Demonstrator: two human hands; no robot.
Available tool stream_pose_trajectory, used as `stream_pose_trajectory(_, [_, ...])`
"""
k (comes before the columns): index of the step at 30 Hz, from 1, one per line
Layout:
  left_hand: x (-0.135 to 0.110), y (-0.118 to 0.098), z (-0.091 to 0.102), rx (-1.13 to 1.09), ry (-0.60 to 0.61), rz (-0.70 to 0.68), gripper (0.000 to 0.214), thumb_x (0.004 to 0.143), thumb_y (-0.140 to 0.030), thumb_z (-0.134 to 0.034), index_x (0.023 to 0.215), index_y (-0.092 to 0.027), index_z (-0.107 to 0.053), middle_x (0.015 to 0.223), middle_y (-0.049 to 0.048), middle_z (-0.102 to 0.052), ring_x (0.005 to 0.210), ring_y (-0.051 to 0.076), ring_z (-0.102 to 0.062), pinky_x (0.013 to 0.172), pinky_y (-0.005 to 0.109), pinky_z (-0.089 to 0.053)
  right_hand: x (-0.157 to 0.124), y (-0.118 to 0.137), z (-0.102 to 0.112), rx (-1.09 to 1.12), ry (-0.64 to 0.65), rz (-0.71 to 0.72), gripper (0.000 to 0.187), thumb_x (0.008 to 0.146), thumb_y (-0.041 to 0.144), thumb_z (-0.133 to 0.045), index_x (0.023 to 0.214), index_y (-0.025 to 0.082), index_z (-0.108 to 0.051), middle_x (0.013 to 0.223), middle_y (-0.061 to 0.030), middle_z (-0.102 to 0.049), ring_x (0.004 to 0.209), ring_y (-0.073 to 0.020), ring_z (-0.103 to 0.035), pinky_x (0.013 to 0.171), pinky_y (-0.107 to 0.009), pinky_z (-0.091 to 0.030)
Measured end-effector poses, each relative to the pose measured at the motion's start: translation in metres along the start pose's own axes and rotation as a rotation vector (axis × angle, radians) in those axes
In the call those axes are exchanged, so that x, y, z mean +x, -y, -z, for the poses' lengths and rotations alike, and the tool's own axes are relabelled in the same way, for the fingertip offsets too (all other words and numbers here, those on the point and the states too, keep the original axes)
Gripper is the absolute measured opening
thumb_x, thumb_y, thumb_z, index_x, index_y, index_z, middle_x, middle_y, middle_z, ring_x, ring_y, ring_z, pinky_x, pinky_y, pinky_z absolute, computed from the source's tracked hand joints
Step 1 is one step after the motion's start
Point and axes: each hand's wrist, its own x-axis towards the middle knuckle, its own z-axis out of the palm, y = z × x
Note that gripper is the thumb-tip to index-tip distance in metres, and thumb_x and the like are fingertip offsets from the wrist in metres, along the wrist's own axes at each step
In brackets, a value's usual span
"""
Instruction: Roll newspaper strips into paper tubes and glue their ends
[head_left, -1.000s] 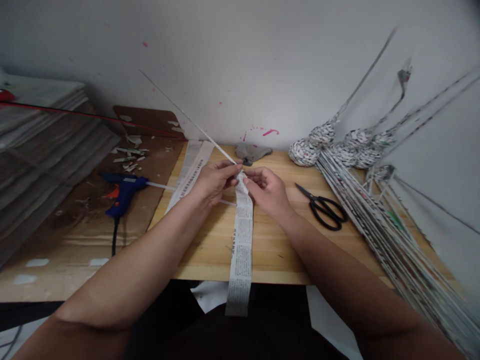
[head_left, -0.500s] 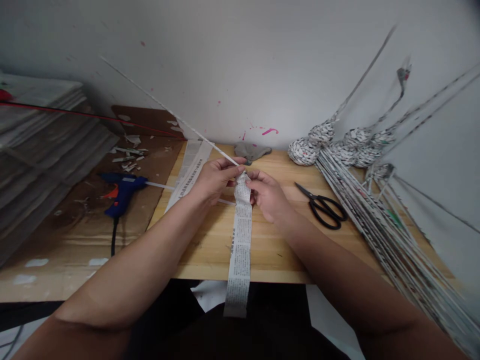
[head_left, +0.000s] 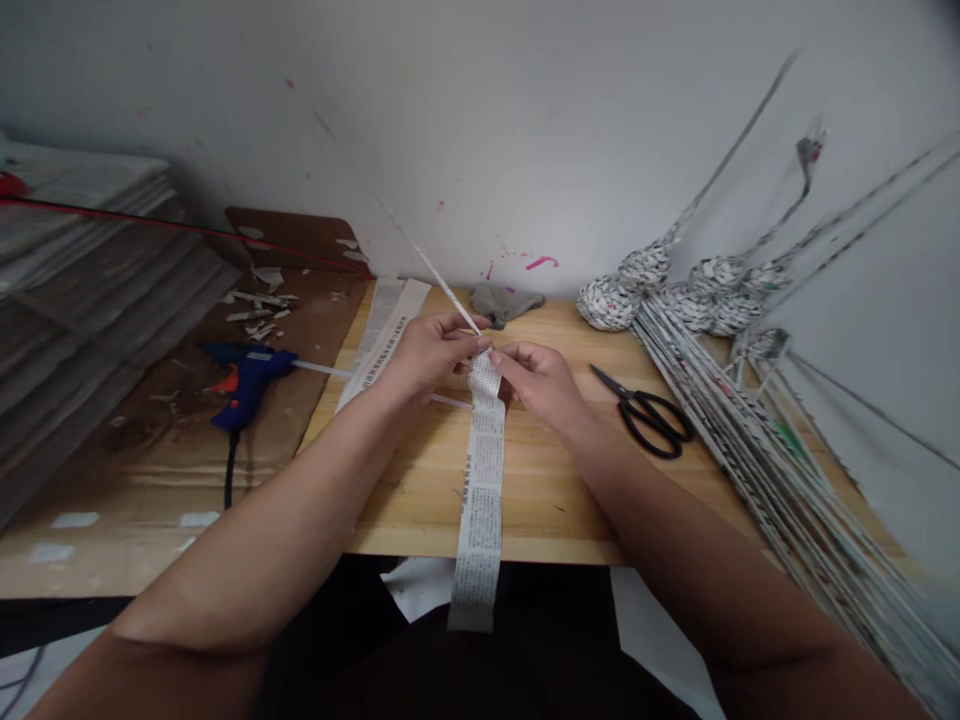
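Observation:
Over the wooden board, my left hand (head_left: 439, 348) pinches the base of a thin white rolled paper stick (head_left: 448, 285), which slants up and to the left. Close beside it, my right hand (head_left: 541, 378) grips the top end of a newspaper strip (head_left: 482, 480) between thumb and fingers. The strip joins the stick's lower end, where fingers partly cover it. From there it hangs down over the board's front edge toward my lap. A clear glue stick lies on the board, passing under my left hand.
A blue glue gun (head_left: 253, 383) lies left on cardboard beside paper scraps. Black scissors (head_left: 651, 412) lie on the wooden board (head_left: 555, 520) at right, near woven newspaper gourds (head_left: 609, 303) and a bundle of paper sticks (head_left: 720, 430). A grey cloth (head_left: 506, 303) lies behind my hands; stacked newspapers (head_left: 82, 290) rise at far left.
The paper stick has swung to a steeper angle, its blurred far end moving right. My right hand's fingers have shifted slightly at the strip's top. The strip's lower part hangs as before.

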Motion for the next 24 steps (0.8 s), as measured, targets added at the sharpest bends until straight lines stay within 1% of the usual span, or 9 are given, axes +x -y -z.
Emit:
stream_pose_trajectory(3, [-0.0008, -0.0009, 0.0, -0.034, -0.012, 0.014, 0.024, 0.065, -0.022, -0.079, 0.088, -0.015, -0.074, 0.072, 0.0014, -0.066, 0.057, 0.01, -0.055, 0.051, 0.022, -0.042, 0.0001, -0.0019, 0.0017, -0.056, -0.005, 0.036, 0.026, 0.076, 0.042, -0.071, 0.075, 0.018, -0.062, 0.067, 0.0005, -0.065, 0.057, -0.0113, -0.055, 0.054, -0.026, -0.044])
stream_pose_trajectory(6, [-0.0017, -0.0016, -0.0008, -0.099, -0.01, 0.018, 0.021, 0.063, -0.018, -0.081, 0.082, -0.014, -0.075, 0.072, 0.0013, -0.065, 0.056, 0.008, -0.054, 0.049, 0.021, -0.041, -0.0008, -0.0023, 0.0023, -0.163, -0.031, 0.108, 0.02, 0.078, 0.037, -0.071, 0.075, 0.018, -0.064, 0.073, -0.0015, -0.068, 0.063, -0.0128, -0.059, 0.06, -0.026, -0.046])
stream_pose_trajectory(9, [-0.0022, -0.003, -0.0017, -0.151, -0.001, 0.066, 0.02, 0.063, -0.013, -0.081, 0.082, -0.014, -0.075, 0.067, 0.0002, -0.064, 0.051, 0.006, -0.051, 0.049, 0.021, -0.041, -0.0022, -0.0014, 0.0025, -0.255, -0.038, 0.143, 0.018, 0.079, 0.035, -0.07, 0.075, 0.019, -0.064, 0.074, -0.0017, -0.069, 0.065, -0.0133, -0.06, 0.06, -0.026, -0.046])
stream_pose_trajectory(12, [-0.0033, -0.0049, -0.0027, -0.153, -0.001, 0.102, 0.021, 0.064, -0.009, -0.08, 0.084, -0.013, -0.075, 0.065, -0.0002, -0.063, 0.049, 0.006, -0.051, 0.05, 0.021, -0.042, -0.003, -0.001, 0.0034, -0.308, -0.013, 0.155, 0.018, 0.081, 0.036, -0.068, 0.075, 0.019, -0.063, 0.074, -0.0017, -0.068, 0.065, -0.0135, -0.06, 0.059, -0.026, -0.046])
stream_pose_trajectory(19, [-0.0044, -0.0057, -0.0042, -0.185, -0.02, 0.082, 0.022, 0.063, -0.01, -0.08, 0.084, -0.014, -0.075, 0.067, -0.0002, -0.064, 0.052, 0.006, -0.054, 0.049, 0.02, -0.043, -0.0033, -0.0018, 0.0056, -0.349, 0.026, 0.205, 0.022, 0.085, 0.039, -0.064, 0.076, 0.019, -0.058, 0.07, 0.0004, -0.062, 0.061, -0.0125, -0.056, 0.056, -0.026, -0.043])
stream_pose_trajectory(24, [-0.0014, -0.0029, -0.003, -0.198, -0.008, 0.061, 0.022, 0.061, -0.014, -0.082, 0.081, -0.013, -0.075, 0.072, 0.0011, -0.065, 0.054, 0.007, -0.054, 0.047, 0.019, -0.04, -0.0033, -0.0049, 0.0062, -0.298, 0.052, 0.166, 0.022, 0.086, 0.04, -0.063, 0.078, 0.021, -0.055, 0.071, 0.0006, -0.064, 0.061, -0.0133, -0.059, 0.055, -0.025, -0.044])
